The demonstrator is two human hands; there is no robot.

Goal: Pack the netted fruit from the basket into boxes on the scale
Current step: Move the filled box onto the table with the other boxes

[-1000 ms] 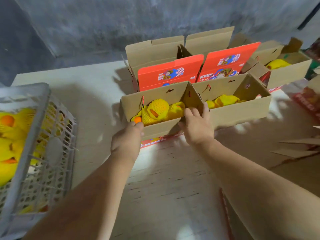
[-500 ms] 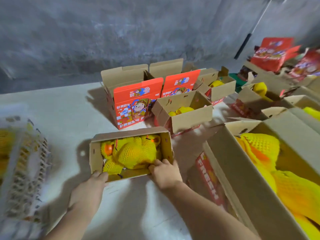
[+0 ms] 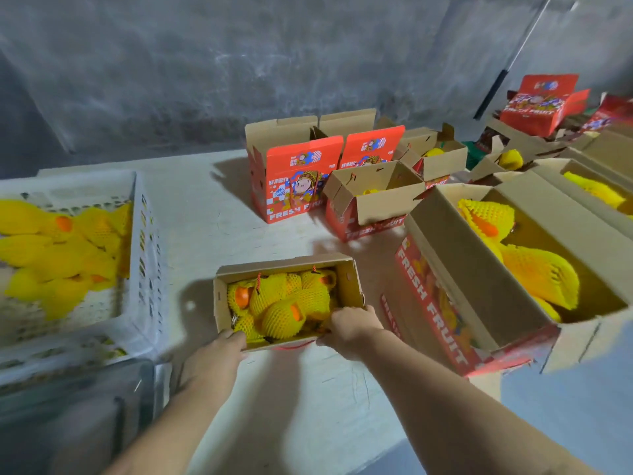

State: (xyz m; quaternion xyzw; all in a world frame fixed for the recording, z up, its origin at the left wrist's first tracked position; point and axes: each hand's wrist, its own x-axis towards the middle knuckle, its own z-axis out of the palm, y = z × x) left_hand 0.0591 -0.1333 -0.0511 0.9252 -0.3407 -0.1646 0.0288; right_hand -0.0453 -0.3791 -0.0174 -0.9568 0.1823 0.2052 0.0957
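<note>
A small cardboard box (image 3: 352, 286) filled with orange fruit in yellow foam nets (image 3: 281, 303) sits on the white table (image 3: 205, 214) in front of me. My left hand (image 3: 219, 354) grips the box's near left corner. My right hand (image 3: 352, 329) grips its near right corner, fingers over the rim. A white plastic basket (image 3: 144, 255) at the left holds several more netted fruit (image 3: 61, 252). A dark grey scale platform (image 3: 68, 416) lies at the lower left, below the basket.
A tall red printed box (image 3: 291, 186) and other open boxes (image 3: 373, 200) stand behind. A large open carton (image 3: 472, 269) with netted fruit sits at the right, with more boxes beyond it. A grey concrete wall (image 3: 239, 63) backs the table.
The filled box has been drawn from the row of boxes toward me across the table, both hands on its near edge. The view swung right, then back left, showing the basket again.
</note>
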